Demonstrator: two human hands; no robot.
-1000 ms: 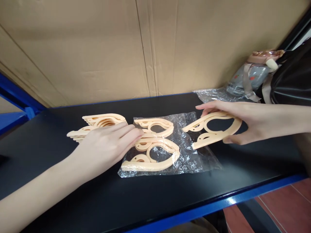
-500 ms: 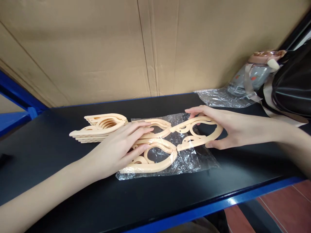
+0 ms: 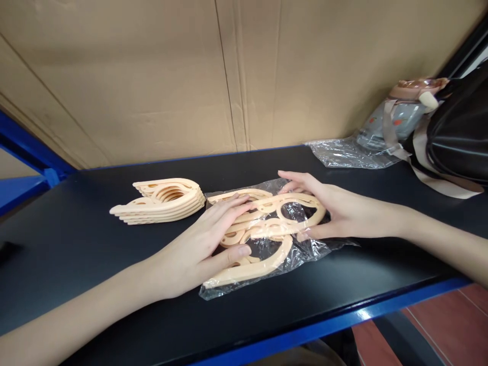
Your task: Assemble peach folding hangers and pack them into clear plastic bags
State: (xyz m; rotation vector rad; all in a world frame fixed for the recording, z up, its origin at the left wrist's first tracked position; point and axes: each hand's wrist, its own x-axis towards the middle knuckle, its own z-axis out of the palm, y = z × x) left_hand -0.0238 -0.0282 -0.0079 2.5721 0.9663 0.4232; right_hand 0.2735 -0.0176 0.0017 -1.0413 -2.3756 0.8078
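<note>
A clear plastic bag [image 3: 305,250] lies on the black shelf top [image 3: 114,274] with several peach plastic hanger pieces [image 3: 247,267] inside it. My right hand [image 3: 335,211] grips one more peach hanger piece [image 3: 290,216] by its rounded end, the piece partly inside the bag's mouth. My left hand [image 3: 206,241] rests on the bag and the pieces in it, fingers stretched and slightly spread, thumb pressing on the lower piece. To the left, a stack of several peach hanger pieces [image 3: 162,201] sits loose on the shelf.
A cardboard wall [image 3: 190,76] stands behind the shelf. At the back right lie a crumpled clear bag [image 3: 346,152], a water bottle with a pink lid [image 3: 400,114] and a black bag [image 3: 457,132]. Blue frame edges run along the front [image 3: 343,320] and far left.
My right hand has carried the hanger piece leftward, from beside the bag into its mouth. My left hand has shifted right and now presses on the bag, which has skewed.
</note>
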